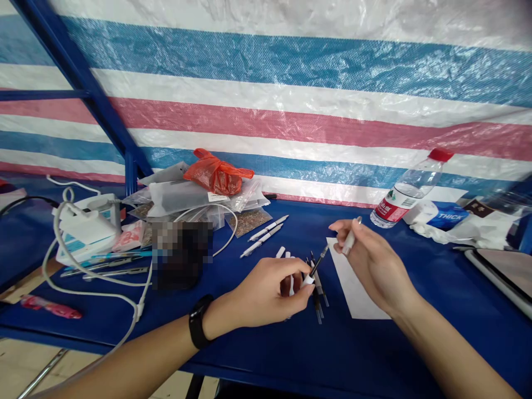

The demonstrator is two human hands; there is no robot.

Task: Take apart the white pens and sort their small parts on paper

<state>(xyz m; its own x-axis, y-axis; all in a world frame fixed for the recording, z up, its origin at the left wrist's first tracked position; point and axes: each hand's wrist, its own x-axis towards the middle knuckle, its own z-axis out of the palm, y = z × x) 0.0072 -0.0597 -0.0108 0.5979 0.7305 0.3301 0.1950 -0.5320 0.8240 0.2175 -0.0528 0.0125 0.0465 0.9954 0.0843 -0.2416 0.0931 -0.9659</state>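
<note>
White plastic shows between thumb and fingers of the left grip (266,291), closed around a pen barrel (308,280) from which a dark refill (319,261) sticks out, pointing toward the right grip. That right grip (376,263) pinches a white pen piece (349,243), apart from the refill's tip. So this pen looks only part-assembled: refill and barrel are together, the other piece not yet joined. Loose refills (320,305) lie on the worktop (286,354) just beside the left fingertips, and short white parts (281,252) just beyond them, apparently unassembled. Farther beyond the left grip, two white pens (261,240) look complete. Paper (353,293) lies partly under the right grip.
</note>
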